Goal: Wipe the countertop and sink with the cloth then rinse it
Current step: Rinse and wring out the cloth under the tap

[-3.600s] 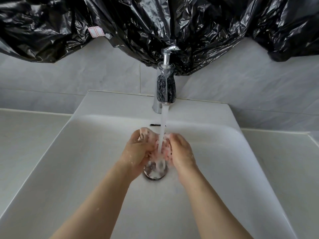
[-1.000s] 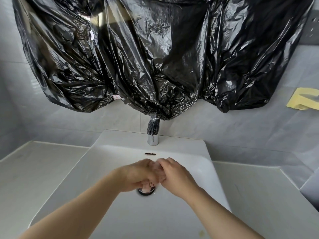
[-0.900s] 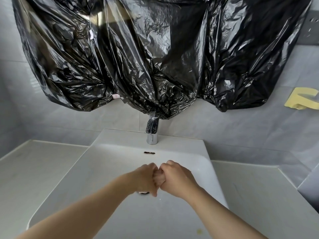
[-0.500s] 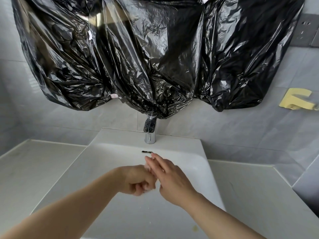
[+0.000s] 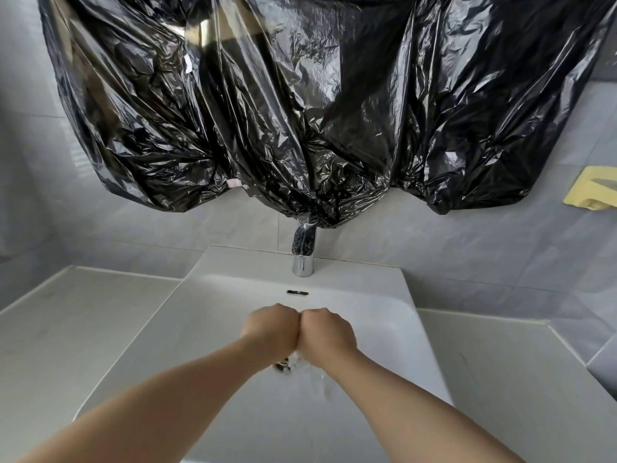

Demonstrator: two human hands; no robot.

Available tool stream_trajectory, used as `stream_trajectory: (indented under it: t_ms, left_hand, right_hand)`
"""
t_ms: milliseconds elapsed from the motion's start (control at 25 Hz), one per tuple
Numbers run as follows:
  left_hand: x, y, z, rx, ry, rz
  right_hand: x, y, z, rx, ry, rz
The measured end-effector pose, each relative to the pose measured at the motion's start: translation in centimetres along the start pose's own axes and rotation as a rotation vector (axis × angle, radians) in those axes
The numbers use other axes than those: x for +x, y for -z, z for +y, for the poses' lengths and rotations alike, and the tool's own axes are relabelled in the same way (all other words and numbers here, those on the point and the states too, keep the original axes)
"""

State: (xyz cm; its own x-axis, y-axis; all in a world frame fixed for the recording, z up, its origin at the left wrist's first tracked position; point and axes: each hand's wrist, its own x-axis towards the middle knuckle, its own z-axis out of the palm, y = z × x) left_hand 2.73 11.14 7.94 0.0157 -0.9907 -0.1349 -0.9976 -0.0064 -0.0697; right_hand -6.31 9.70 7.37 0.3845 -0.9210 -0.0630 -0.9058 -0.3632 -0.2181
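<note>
Countertop (image 5: 66, 329) lies on both sides of the white sink (image 5: 207, 329). Over the sink's middle, the left hand (image 5: 272, 329) and right hand (image 5: 329, 332) are tight fists, knuckles touching. The cloth is hidden inside them. Water (image 5: 312, 374) drips by the sink's drain (image 5: 282, 366).

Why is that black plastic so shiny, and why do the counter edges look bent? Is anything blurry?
Head view: light glares off the crinkled black plastic in white streaks. Head view: the wide-angle lens splays the straight edges of the countertop and sink. Head view: the water dripping below the left hand and right hand is smeared by motion.
</note>
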Motion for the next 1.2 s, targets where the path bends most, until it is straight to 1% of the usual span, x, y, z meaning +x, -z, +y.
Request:
stream_trajectory:
  t_ms: [80,120,160,200,240,280,320,360,440,520,560,600,640,680,720,760,800,840,880,920,960,1000,1040,1080,1120,1160,1200]
  left_hand:
    - [0.6,-0.2,-0.3,0.088,-0.088,0.118]
    - [0.7,-0.1,-0.5,0.145,-0.158,0.188]
    - [0.9,0.0,-0.7,0.189,-0.254,0.312]
    - [0.7,0.3,-0.9,0.197,-0.316,0.386]
    - [0.7,0.6,-1.1,0.218,-0.358,0.410]
    - [0.9,0.7,-1.0,0.217,-0.387,0.397]
    - [1.1,0.3,-0.9,0.203,-0.403,0.374]
    - [1.1,-0.1,-0.8,0.208,-0.422,0.413]
    - [0.7,-0.6,-1.0,0.143,-0.429,0.427]
    - [0.9,-1.1,-1.2,0.042,-0.425,0.440]
    - [0.7,-0.9,-1.5,-0.032,-0.377,0.416]
    - [0.5,-0.3,-1.7,-0.156,-0.204,0.364]
    - [0.5,-0.1,-2.0,-0.347,-0.012,0.225]
    - [0.4,0.2,-2.3,-0.645,0.122,0.028]
    - [0.6,0.3,-2.7,-1.025,0.219,-0.170]
    - [0.5,0.5,-3.1,-1.376,0.269,-0.385]
    - [0.3,0.5,-3.4,-1.616,0.260,-0.590]
    - [0.2,0.6,-3.6,-1.710,0.202,-0.773]
    - [-0.1,0.9,-3.6,-1.693,0.117,-0.929]
    - [-0.3,1.2,-3.5,-1.601,0.019,-1.031]
    - [-0.4,1.5,-3.2,-1.486,-0.068,-1.066]
    - [-0.5,1.8,-3.0,-1.384,-0.124,-1.067]
    - [-0.4,2.2,-2.8,-1.297,-0.137,-1.046]
    - [-0.3,2.5,-2.6,-1.202,-0.124,-1.002]
    - [-0.2,2.8,-2.3,-1.087,-0.096,-0.926]
    - [0.1,2.9,-2.0,-0.940,-0.061,-0.813]
    - [0.4,3.0,-1.8,-0.745,-0.038,-0.658]
  right_hand:
    - [0.1,0.1,0.3,0.171,-0.071,-0.033]
    - [-0.1,0.3,0.3,0.278,-0.096,-0.077]
    - [0.0,0.3,0.5,0.406,-0.131,-0.140]
    - [-0.1,0.6,0.6,0.516,-0.171,-0.210]
    - [-0.1,0.8,0.7,0.594,-0.206,-0.273]
    - [-0.1,1.0,1.0,0.639,-0.224,-0.325]
    - [-0.1,1.1,1.3,0.660,-0.233,-0.373]
    - [0.0,1.3,1.6,0.664,-0.243,-0.417]
    - [0.0,1.7,1.8,0.712,-0.269,-0.474]
    - [-0.2,2.5,2.2,0.885,-0.300,-0.528]
    - [-0.3,3.1,2.1,1.012,-0.273,-0.529]
    - [-0.4,3.7,2.0,1.179,-0.234,-0.489]
    - [-0.3,4.0,1.8,1.349,-0.215,-0.400]
    - [-0.3,4.3,1.9,1.435,-0.164,-0.269]
    - [-0.5,4.1,2.2,1.351,-0.068,-0.115]
    - [-0.6,3.8,2.4,1.081,0.063,0.006]
    - [-0.8,3.2,2.6,0.693,0.208,0.077]
    - [-1.0,2.3,2.9,0.273,0.357,0.159]
    - [-0.9,1.4,3.2,-0.053,0.494,0.314]
    - [-0.7,0.5,3.8,-0.187,0.595,0.438]
    - [-0.7,0.2,3.9,-0.149,0.649,0.513]
    - [-0.7,0.6,3.7,-0.077,0.649,0.540]
    - [-0.6,1.2,3.5,-0.021,0.592,0.566]
    - [-0.5,1.9,3.5,-0.007,0.523,0.513]
    - [-0.4,2.2,3.2,0.046,0.516,0.466]
    - [-0.1,1.9,2.9,-0.006,0.526,0.437]
    - [0.1,1.5,3.0,-0.081,0.544,0.448]
